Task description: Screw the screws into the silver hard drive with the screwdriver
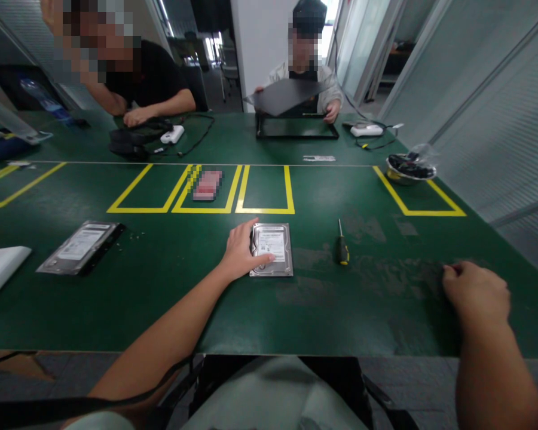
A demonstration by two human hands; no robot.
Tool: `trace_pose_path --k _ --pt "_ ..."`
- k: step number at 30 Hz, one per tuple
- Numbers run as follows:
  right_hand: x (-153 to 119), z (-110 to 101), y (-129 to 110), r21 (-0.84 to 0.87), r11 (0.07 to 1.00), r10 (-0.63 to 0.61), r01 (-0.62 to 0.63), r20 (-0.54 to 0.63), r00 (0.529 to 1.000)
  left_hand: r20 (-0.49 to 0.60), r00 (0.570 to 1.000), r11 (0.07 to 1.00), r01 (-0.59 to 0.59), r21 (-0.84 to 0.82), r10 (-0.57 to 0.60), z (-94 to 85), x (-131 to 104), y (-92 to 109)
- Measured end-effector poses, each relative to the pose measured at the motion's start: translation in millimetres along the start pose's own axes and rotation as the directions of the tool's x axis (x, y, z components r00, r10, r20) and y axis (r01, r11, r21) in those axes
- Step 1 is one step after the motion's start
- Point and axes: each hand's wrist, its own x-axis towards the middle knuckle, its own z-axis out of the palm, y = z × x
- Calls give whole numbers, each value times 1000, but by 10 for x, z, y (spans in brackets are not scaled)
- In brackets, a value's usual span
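Note:
A silver hard drive (278,242) with a white label lies flat on the green table in front of me. My left hand (242,251) grips it from the left, thumb on its top face and fingers along the left edge. Off to the right, my right hand (477,292) rests on the table with its fingers curled closed; whatever they may hold is hidden. Between the two hands lies a yellow-and-black screwdriver (343,251), its shaft pointing away from me. Another hard drive (80,245) is on the table at the left.
Yellow tape outlines (264,210) mark the table; a blurred pink item (207,185) lies in one. A metal bowl (411,170) of dark parts stands at the right. Across sit two people, one holding a dark panel (284,97) above a black frame (296,136). A white object (2,269) is far left.

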Motion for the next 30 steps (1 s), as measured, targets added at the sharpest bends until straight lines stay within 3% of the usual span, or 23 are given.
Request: trace_pose_path --k 12,25,30 --pt "-52 -3 9 -12 1000 17 -17 53 998 -10 1000 1000 -8 8 8 2 3 10" --pt "-3 -5 3 72 985 152 -157 81 985 -8 1000 1000 -10 0 10 5 -1 0" --pt "18 -3 11 55 989 132 -139 108 985 -1 1000 1000 -6 4 6 6 -7 -2"
